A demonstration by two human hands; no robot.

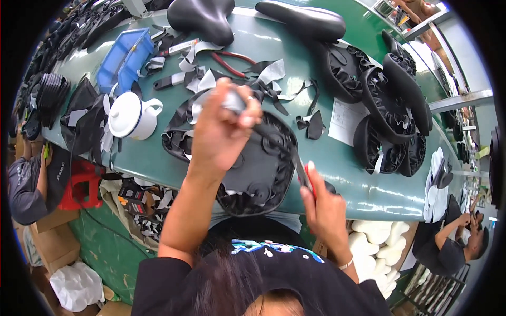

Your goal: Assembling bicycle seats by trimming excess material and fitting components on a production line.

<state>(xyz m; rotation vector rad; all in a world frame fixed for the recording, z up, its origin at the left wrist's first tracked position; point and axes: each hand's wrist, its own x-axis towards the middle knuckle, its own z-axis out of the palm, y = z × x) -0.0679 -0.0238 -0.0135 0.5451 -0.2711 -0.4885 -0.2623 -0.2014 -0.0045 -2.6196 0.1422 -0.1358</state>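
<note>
A black bicycle saddle (245,181) lies upside down at the table's near edge, its gathered cover edge showing around the base. Above its left part, my left hand (224,124) is closed, its fingers pinching a strip of black cover material (269,138) that stretches down to the right; motion blurs the fingertips. At the saddle's right side my right hand (326,208) is closed around a red-handled knife (304,176). The blade points up and away, close to the strip's lower end; whether they touch I cannot tell.
Beyond the saddle lie red-handled pliers (230,64), a box cutter (169,80) and fabric scraps (271,71). A white enamel mug (126,117) and a blue bin (120,60) stand left. Several upturned saddles (387,102) are stacked right. Other people (448,237) work beyond both table ends.
</note>
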